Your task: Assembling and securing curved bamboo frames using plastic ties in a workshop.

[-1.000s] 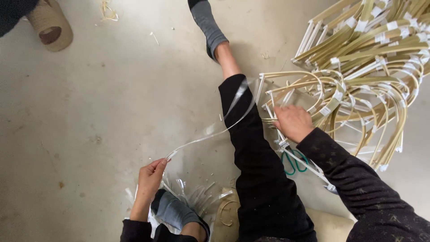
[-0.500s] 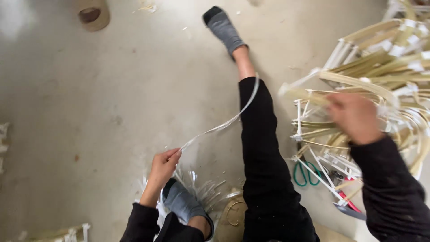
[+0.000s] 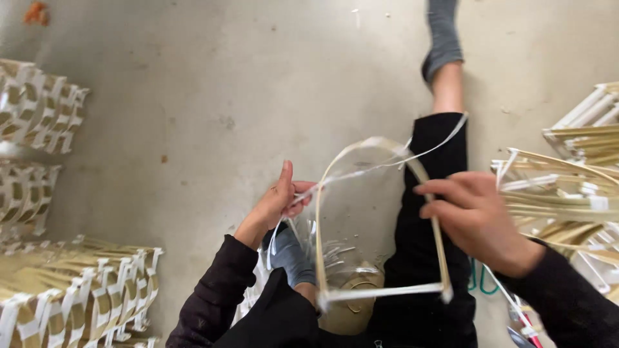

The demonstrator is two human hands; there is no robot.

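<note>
Bamboo frame [image 3: 380,219], an arched loop with its long axis running toward the person, stands over the lap; right hand [image 3: 474,216] grips its right leg, left hand [image 3: 280,200] pinches white strip [image 3: 361,173] at its left.

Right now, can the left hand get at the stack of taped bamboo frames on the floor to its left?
Probably yes: bare floor separates the left hand from the stack, though it is pinching white tape.

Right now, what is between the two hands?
In the head view, the arched bamboo frame stands between the left hand and right hand, with thin white strip across.
</note>
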